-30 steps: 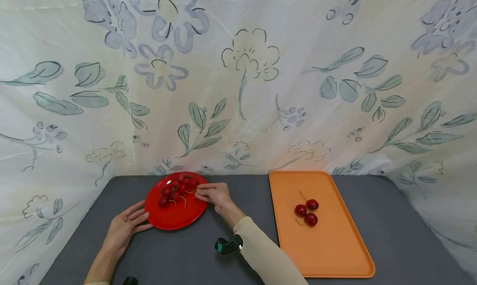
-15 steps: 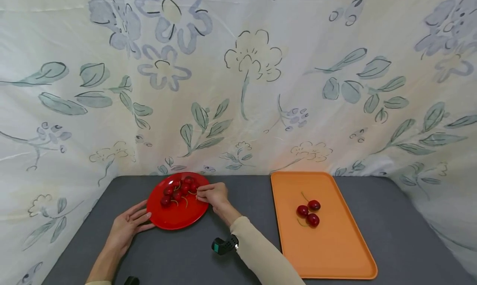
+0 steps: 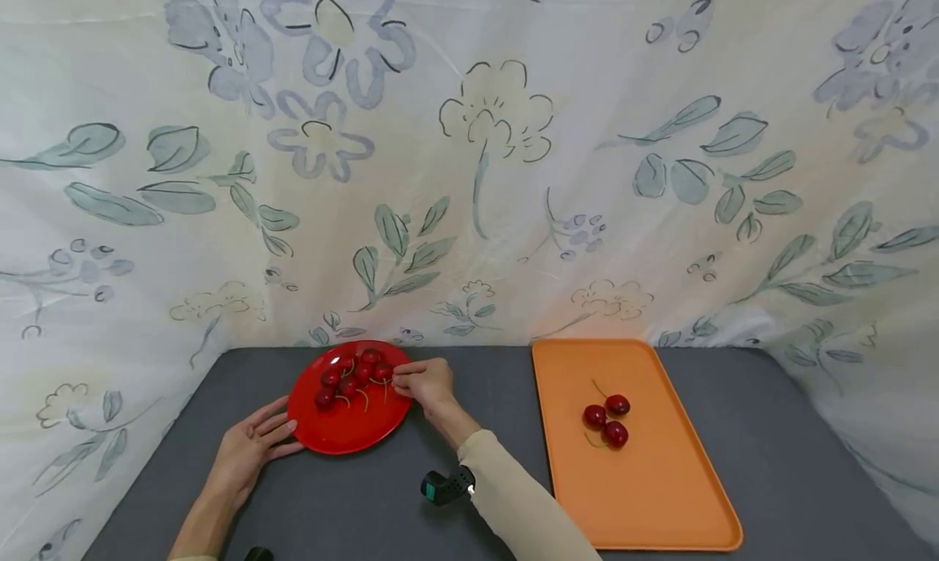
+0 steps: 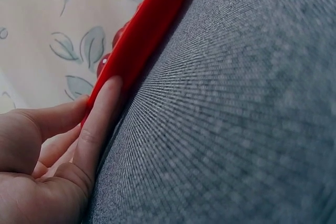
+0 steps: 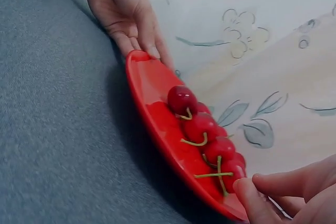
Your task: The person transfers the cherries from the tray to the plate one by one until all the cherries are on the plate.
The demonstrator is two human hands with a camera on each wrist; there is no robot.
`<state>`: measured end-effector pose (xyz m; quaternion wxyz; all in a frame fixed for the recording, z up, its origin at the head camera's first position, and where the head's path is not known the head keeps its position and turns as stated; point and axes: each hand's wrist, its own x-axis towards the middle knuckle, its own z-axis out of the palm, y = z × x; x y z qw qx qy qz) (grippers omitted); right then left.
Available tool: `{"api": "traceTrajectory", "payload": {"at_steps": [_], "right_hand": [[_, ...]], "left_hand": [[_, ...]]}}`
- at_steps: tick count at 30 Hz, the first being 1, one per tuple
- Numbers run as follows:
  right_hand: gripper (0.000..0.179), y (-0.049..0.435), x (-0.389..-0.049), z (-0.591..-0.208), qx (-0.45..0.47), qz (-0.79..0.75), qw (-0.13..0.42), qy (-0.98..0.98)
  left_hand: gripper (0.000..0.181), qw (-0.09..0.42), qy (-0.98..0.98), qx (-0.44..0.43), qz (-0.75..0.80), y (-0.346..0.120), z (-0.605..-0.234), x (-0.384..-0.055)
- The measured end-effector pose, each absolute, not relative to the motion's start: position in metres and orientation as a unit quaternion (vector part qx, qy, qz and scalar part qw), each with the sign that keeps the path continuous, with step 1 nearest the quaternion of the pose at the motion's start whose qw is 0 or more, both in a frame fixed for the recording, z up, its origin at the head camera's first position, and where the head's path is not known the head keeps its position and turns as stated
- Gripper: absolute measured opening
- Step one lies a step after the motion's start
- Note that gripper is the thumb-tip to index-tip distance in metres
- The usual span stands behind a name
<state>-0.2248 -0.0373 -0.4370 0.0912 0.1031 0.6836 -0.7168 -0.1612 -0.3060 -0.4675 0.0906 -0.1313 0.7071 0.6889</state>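
Several dark red cherries with green stems point(image 3: 348, 386) lie in a cluster on a red plate point(image 3: 345, 437) at the left of the table. My left hand point(image 3: 245, 451) holds the plate's left rim; in the left wrist view its fingers point(image 4: 100, 114) lie on both sides of the edge. My right hand point(image 3: 429, 386) is at the plate's right rim, thumb and forefinger close together beside the rightmost cherry point(image 3: 383, 371). In the right wrist view its thumb tip point(image 5: 245, 184) is against or just beside that cherry point(image 5: 233, 170); no cherry shows between the fingertips.
An orange tray point(image 3: 645, 496) lies to the right with three cherries point(image 3: 607, 422) on it. Dark grey cloth point(image 3: 345, 504) covers the table. A floral curtain point(image 3: 499, 178) hangs behind its far edge. A black wrist device point(image 3: 447, 486) sits by the right sleeve.
My right hand has drawn slightly to the right, so the rightmost cherry on the plate shows more fully. The left hand stays at the plate, and the tray's cherries lie as before.
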Motion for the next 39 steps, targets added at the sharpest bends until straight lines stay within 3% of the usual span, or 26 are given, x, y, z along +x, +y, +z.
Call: {"api": "traceTrajectory", "payload": {"at_steps": [12,18,25,31,39], "right_hand": [[0.024,0.022,-0.226,-0.396,-0.037,-0.701,0.153,0.696],[0.026,0.075,-0.225,-0.375,-0.105,-0.656,0.143,0.733],[0.026,0.141,-0.231,-0.366,-0.114,-0.597,0.111,0.786],[0.025,0.192,-0.237,-0.385,-0.12,-0.567,0.104,0.809],[0.027,0.245,-0.231,-0.409,-0.055,-0.466,0.079,0.879]], "left_hand": [[0.066,0.088,0.707,-0.134,0.689,-0.305,-0.468,-0.159],[0.066,0.091,0.705,-0.134,0.69,-0.306,-0.468,-0.159],[0.065,0.09,0.706,-0.134,0.689,-0.306,-0.468,-0.159],[0.065,0.087,0.71,-0.14,0.685,-0.306,-0.467,-0.159],[0.065,0.086,0.709,-0.141,0.686,-0.304,-0.467,-0.159]]}}
